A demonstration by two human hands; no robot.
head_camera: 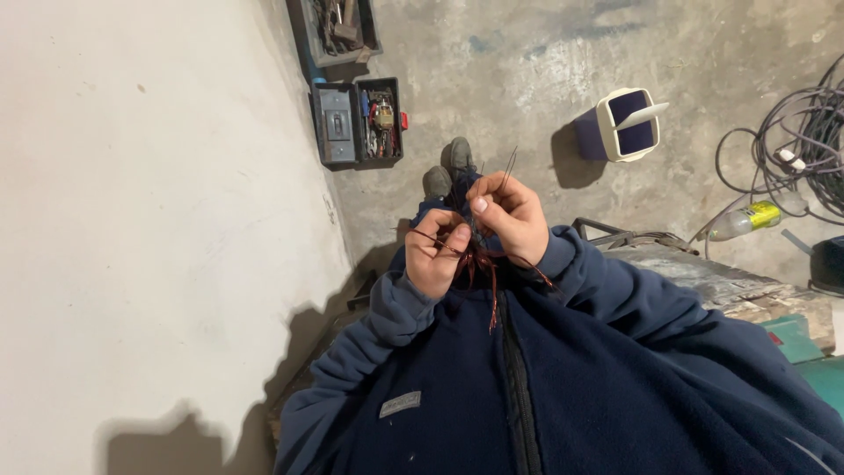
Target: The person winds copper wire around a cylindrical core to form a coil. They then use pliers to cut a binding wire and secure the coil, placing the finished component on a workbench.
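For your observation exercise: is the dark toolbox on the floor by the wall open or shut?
Open: the toolbox lies with its lid folded back, tools showing inside.

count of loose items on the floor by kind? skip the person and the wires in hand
Toolboxes: 2 (other one)
Buckets: 1
Bottles: 1
Cable coils: 1
Total: 5

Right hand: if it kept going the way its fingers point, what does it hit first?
The right hand points toward the left hand, so it would meet that first, with the thin reddish wire strands pinched between them. They already look nearly touching; depth is unclear.
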